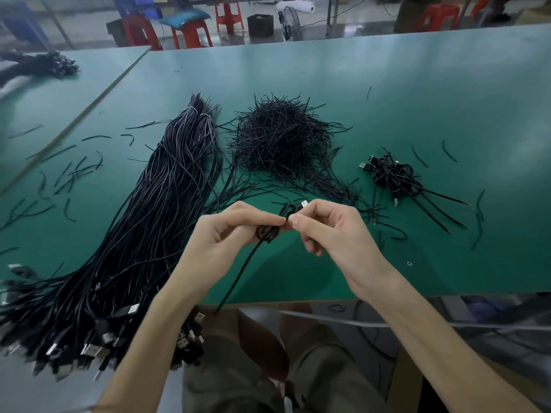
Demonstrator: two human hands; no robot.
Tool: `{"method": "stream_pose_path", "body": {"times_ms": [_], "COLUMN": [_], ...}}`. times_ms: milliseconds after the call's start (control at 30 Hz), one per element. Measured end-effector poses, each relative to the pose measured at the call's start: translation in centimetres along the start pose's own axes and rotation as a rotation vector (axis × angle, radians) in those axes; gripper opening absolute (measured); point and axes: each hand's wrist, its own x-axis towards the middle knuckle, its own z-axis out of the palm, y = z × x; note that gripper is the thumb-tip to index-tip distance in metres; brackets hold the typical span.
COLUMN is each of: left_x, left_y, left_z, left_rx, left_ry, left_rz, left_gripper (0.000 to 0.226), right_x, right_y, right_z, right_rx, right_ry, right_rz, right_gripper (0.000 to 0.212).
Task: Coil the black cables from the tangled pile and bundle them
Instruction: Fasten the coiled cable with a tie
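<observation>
Two grips up over near edge of green bench [417, 84]: left grip [229, 234] pinching small black cable coil [268, 232], right grip [334, 234] pinching same cable near its silver plug [303, 204], w/ tail hanging down. Long black cable pile [155, 219] at left, finished coiled bundles [393, 174] at right.

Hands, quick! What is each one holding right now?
Left hand: closed, holding the cable coil.
Right hand: closed, pinching the end of the cable coil near its plug.
</observation>
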Motion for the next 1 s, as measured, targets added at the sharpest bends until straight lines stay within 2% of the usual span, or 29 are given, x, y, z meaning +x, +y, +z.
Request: {"method": "stream_pose_path", "body": {"times_ms": [100, 167, 367, 433, 500, 567, 633, 867, 1000], "left_x": [0.4, 0.7, 0.6, 0.5, 0.4, 0.2, 0.0, 0.1, 0.1], "left_y": [-0.4, -0.5, -1.2, -1.4, -1.6, -1.7, -1.7, -0.5, 0.2], "left_z": [0.5, 0.6, 1.7, 1.5, 0.9, 0.7, 0.8, 1.3, 1.7], "left_rx": [-0.158, -0.201, -0.419, -0.503, -0.557, -0.543, -0.524, -0.226, -0.168], "left_ry": [0.096, 0.082, 0.047, 0.038, -0.047, -0.192, -0.246, -0.089, -0.026], "left_rz": [-0.113, -0.148, -0.279, -0.339, -0.390, -0.411, -0.377, -0.229, -0.178], "left_gripper": [0.037, 0.036, 0.003, 0.016, 0.027, 0.035, 0.040, 0.037, 0.031], "right_x": [0.0, 0.0, 0.1, 0.1, 0.0, -0.1, -0.1, -0.2, -0.4], "right_y": [0.1, 0.2, 0.4, 0.7, 0.8, 0.8, 0.7, 0.3, -0.2], "right_z": [0.4, 0.5, 0.5, 0.4, 0.4, 0.5, 0.8, 0.4, 0.0], "right_rx": [-0.075, -0.105, -0.151, -0.162, -0.170, -0.197, -0.227, -0.323, -0.330], "right_ry": [-0.031, -0.040, -0.047, -0.056, -0.068, -0.081, -0.091, -0.044, -0.062], "right_rz": [-0.061, -0.083, -0.123, -0.136, -0.157, -0.183, -0.192, -0.179, -0.162], "right_gripper": [0.016, 0.014, 0.013, 0.012, 0.010, 0.009, 0.008, 0.016, 0.022]}}
